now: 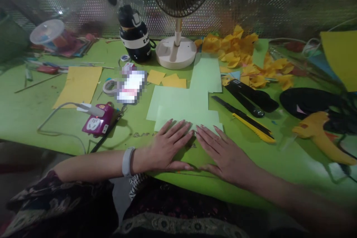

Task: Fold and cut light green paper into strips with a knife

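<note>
Both hands lie flat at the near side of a green table. My left hand (171,147), with a grey band on its wrist, has its fingers stretched out, the tips on the near edge of a pale green paper sheet (178,102). Beside it my right hand (219,148) is spread the same way, its fingertips on the sheet's lower right part. Neither hand grips anything. The pale green sheets overlap one another. Right of them lies a yellow-and-black utility knife (245,121), and behind it a black stapler (248,96).
A yellow glue gun (320,134) lies at the right. Orange paper petals (234,48) pile up behind. A fan (175,52) and a dark bottle (135,37) stand at the back. Left are a lit phone (132,87), a tape roll (110,86) and a purple power adapter (97,121) with its cord.
</note>
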A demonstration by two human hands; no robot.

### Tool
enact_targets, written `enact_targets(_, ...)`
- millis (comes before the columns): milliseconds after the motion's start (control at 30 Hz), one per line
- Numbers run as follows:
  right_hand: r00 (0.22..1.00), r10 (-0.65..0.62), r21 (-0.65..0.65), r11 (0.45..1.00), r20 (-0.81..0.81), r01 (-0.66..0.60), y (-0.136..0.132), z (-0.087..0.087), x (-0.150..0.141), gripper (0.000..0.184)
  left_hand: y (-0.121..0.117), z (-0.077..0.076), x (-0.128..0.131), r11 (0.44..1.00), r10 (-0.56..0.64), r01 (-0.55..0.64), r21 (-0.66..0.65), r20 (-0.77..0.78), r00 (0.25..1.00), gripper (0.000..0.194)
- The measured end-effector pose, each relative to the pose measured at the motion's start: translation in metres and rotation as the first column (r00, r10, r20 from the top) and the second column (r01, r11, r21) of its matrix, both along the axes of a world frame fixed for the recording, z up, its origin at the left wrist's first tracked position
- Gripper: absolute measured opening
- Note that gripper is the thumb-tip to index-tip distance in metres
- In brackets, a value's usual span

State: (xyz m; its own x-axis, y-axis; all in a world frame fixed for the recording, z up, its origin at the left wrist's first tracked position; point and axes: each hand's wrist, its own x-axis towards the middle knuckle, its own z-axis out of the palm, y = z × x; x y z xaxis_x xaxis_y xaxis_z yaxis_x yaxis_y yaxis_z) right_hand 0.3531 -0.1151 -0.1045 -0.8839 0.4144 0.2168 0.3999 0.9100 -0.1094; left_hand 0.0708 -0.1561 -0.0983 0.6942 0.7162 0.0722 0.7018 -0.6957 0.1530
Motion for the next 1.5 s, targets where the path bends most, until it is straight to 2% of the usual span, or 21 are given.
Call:
enact_targets(233, 1.0, -0.01, -0.091, 0.996, -0.015, 0.009, -0.003, -0.007, 0.0, 0.095, 0.0, 0.004, 0.001, 0.998, 0.012, -0.012, -0.058, 0.0, 1.0, 0.111)
enact_targets(567, 1.0, -0.012, -0.147, 0.989, 0.001, 0.012, -0.005, -0.004, 0.0, 0.094, -0.002, 0.005, 0.001, 0.998, 0.016, -0.015, -0.055, 0.026, 1.0, 0.11)
enact_targets(867, 0.998, 0.015, -0.166, 0.986, 0.06, -0.005, -0.006, 0.006, -0.006, 0.084, -0.003, -0.005, -0.005, 0.999, 0.003, -0.007, 0.037, 0.108, 0.994, 0.103)
enact_targets(1133, 0.997, 0.039, -0.232, 0.972, 0.065, -0.023, -0.006, 0.005, -0.007, 0.086, -0.005, -0.001, -0.003, 0.998, 0.002, -0.005, 0.058, 0.048, 0.999, 0.097)
enact_targets(1300, 0.998, 0.039, -0.228, 0.973, 0.04, -0.029, -0.006, 0.003, -0.005, 0.091, -0.004, 0.002, -0.003, 0.999, 0.0, -0.001, 0.038, 0.024, 1.0, 0.095)
enact_targets(1500, 1.0, 0.026, -0.142, 0.989, -0.017, -0.029, -0.006, 0.0, -0.003, 0.095, -0.002, 0.008, -0.001, 1.0, -0.001, 0.0, -0.028, -0.037, 0.999, 0.097)
